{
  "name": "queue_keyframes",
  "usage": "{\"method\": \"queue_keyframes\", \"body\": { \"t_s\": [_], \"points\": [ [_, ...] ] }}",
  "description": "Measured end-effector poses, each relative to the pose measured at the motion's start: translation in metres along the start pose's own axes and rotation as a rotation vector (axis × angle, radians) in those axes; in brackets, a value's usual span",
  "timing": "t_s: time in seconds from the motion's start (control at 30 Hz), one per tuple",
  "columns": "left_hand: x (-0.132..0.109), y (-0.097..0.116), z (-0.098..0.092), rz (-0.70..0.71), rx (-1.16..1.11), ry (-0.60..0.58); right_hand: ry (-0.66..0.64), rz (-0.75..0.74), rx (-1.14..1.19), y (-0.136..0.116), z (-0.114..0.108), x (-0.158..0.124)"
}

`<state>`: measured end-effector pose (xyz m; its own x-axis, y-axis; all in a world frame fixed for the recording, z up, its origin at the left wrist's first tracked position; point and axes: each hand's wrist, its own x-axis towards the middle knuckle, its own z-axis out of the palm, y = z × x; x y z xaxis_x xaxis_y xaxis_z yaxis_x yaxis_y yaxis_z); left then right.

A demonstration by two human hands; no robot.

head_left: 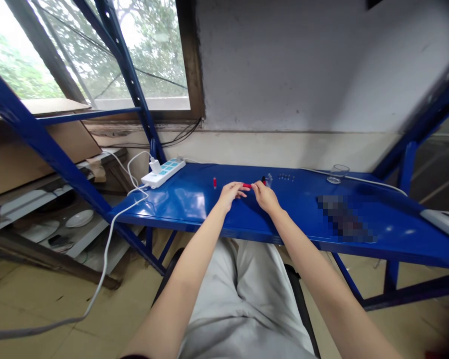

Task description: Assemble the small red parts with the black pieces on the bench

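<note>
You sat at the blue metal shelf (194, 204) with both forearms stretched out over your lap, and your hands met near the middle of its surface. Your left hand (230, 192) and your right hand (265, 195) each pinched one end of a small red piece (247, 185), which spanned the short gap between your fingertips. Holding it at both ends like that kept it steady and just above the shelf, where you could see it. Both hands were narrowed around it, fingers curled in, not spread.

Just beyond your right hand's fingertips lay a dark small part (263, 178) and a clear one (269, 178); they were too small to identify. A little farther to the right of that hand sat a row of tiny dark pieces (286, 176), laid out within easy reach. Another small red piece (214, 183) stood just left of your left hand, apart from it.

Well to the right of your right hand, near the wall, sat a clear glass dish (337, 173). Far to the left of your left hand, a white power strip (163, 172) rested on the shelf's corner, with its white cable (108, 239) trailing down to the floor.
</note>
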<state>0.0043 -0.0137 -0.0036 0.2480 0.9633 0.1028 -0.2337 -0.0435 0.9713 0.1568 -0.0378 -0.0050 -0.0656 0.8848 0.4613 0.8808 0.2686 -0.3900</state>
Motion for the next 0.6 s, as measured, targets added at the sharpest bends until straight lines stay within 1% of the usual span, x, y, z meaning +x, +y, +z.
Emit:
{"method": "queue_keyframes", "body": {
  "t_s": [0.17,0.33,0.47,0.6],
  "points": [
    [-0.0011,0.0005,0.0014,0.011,0.01,0.011,0.03,0.003,0.005,0.001,0.0014,0.001],
    [0.0006,-0.0013,0.0014,0.034,-0.03,0.027,0.065,0.014,0.036,0.0006,0.0005,0.0009],
    [0.0023,-0.001,-0.0004,0.039,-0.091,0.074,0.095,0.026,0.071,0.0003,-0.001,0.0004],
    [0.0036,-0.001,-0.0021,0.027,-0.131,0.132,0.081,0.027,0.103,0.0001,-0.0018,0.0]
  ]
}}
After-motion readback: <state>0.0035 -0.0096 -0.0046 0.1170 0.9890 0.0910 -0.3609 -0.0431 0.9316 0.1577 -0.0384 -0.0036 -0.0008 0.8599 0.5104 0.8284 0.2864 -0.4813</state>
